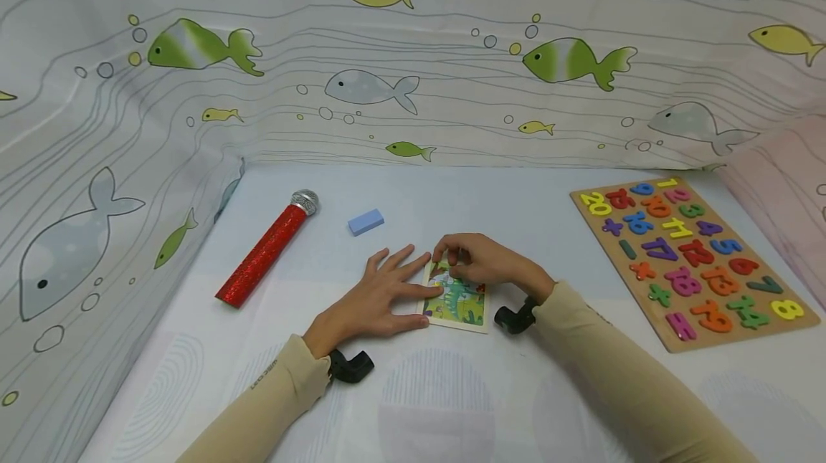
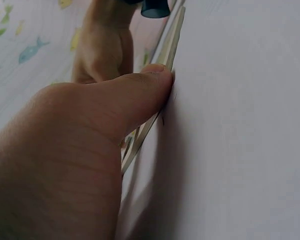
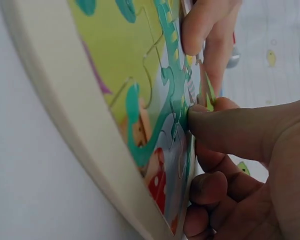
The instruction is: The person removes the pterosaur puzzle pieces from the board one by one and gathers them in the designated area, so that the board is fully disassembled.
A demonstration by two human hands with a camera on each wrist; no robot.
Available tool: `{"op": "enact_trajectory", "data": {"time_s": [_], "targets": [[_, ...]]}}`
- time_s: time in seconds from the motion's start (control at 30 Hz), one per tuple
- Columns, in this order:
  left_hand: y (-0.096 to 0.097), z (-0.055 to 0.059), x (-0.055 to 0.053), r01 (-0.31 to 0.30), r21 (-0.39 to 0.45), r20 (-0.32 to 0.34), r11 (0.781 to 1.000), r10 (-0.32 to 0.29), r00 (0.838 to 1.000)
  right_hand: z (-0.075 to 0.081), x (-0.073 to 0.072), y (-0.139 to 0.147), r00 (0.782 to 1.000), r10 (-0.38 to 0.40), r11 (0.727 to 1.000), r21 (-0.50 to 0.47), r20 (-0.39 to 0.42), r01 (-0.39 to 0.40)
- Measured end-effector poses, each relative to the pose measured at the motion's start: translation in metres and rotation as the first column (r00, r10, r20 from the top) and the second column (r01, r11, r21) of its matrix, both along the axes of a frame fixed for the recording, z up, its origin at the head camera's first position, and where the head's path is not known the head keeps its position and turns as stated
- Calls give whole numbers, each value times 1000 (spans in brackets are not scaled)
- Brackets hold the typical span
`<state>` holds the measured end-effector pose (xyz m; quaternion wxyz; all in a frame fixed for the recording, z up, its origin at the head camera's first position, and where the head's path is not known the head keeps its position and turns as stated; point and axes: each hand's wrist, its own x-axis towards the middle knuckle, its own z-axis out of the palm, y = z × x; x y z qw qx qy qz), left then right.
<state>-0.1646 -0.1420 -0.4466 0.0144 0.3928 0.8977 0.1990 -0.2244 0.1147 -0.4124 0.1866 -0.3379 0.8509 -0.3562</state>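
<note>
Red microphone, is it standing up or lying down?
Lying down: in the head view, the red microphone stretches lengthwise along the table, its silver top at one end.

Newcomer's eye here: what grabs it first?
Likely the glittery red cylindrical microphone with a silver mesh head, at left in the head view. Next, the tan rectangular board of multicoloured numerals at far right. Between them, the left hand touches a small pale-framed colourful jigsaw, the right hand pinching a green-tinged piece.

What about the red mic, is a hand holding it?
No, the mic lies on the table, apart from the left hand and the right hand.
</note>
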Motion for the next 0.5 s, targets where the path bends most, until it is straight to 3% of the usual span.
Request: {"op": "enact_trajectory", "data": {"time_s": [0.5], "targets": [[0, 3, 1, 5, 3, -8, 1000, -5, 1000, -4, 1, 1, 999, -7, 995, -98, -35, 3]]}}
